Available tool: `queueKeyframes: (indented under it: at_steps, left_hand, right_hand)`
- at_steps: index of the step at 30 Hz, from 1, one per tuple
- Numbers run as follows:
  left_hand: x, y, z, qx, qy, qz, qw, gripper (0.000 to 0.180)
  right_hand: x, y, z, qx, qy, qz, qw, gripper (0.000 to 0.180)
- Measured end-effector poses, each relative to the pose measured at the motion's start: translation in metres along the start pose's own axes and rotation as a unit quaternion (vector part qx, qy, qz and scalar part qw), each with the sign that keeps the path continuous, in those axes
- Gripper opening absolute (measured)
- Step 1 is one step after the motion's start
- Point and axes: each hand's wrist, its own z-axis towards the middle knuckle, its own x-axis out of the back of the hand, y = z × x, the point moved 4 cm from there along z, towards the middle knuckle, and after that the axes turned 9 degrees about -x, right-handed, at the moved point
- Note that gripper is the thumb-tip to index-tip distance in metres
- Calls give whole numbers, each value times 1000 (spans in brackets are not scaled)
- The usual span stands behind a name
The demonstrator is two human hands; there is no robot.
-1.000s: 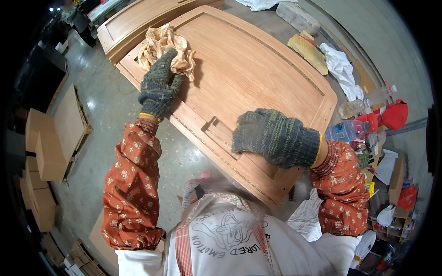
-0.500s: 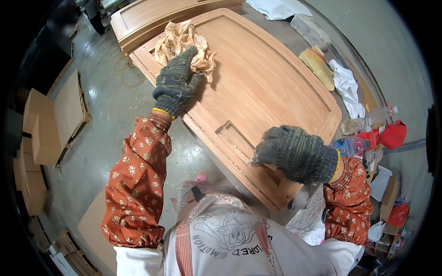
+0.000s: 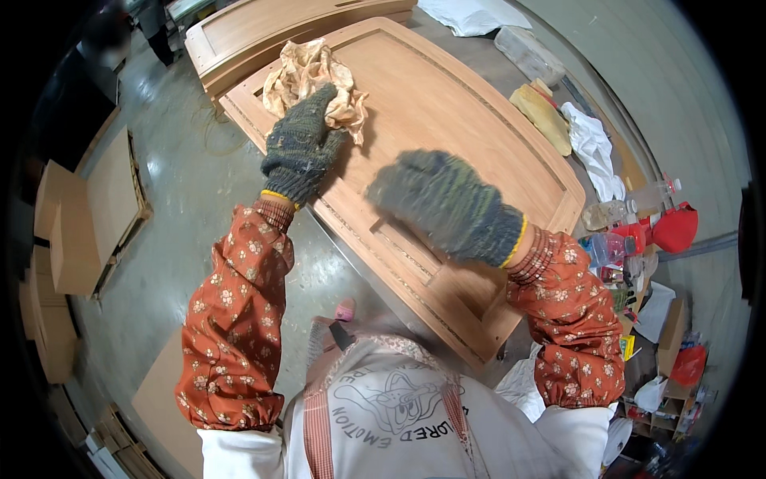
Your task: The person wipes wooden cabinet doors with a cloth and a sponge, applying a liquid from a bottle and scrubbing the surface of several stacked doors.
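Grey floor (image 3: 179, 188) seen at 9 o'clock, plastic bottles (image 3: 608, 249) grouped at 3. Wooden panel (image 3: 459, 112) laid on the desk (image 3: 461, 46) at 12. Crumpled tan cloth (image 3: 297, 73) placed on the panel, 11 o'clock, touched by the gloved left hand (image 3: 300, 148); one finger laid over it, clamping can't be told. Gloved right hand (image 3: 443, 206) (motion-blurred) held over the panel's near edge at 1; fingers seen curled, grip can't be told.
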Motion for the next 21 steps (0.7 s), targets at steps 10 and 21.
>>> queueKeyframes:
  at_steps: [10, 21]
  left_hand:
    - [-3, 13, 19, -89, -122, 59, 987, 45]
    - [-8, 146, -17, -331, -276, -90, 898, 44]
  right_hand:
    - [-5, 52, -89, -356, 320, 181, 859, 55]
    - [-10, 69, -109, -366, 394, 84, 839, 57]
